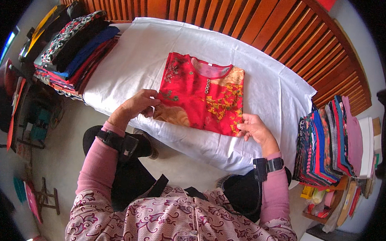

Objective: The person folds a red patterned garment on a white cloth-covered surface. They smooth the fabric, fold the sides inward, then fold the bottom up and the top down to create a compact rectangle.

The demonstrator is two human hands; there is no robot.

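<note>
A red floral blouse lies folded into a near rectangle on a white sheet. Its round neckline and a short row of buttons face up, and yellow flowers cover part of the right side. My left hand pinches the blouse's lower left edge between thumb and fingers. At the lower right corner, my right hand grips the cloth with the thumb on top; its other fingers are partly under the edge.
Stacks of folded clothes stand at the sheet's left end. Another tall stack rises at the right, above a wooden shelf. A slatted wooden panel runs along the far side. Chairs stand at the left.
</note>
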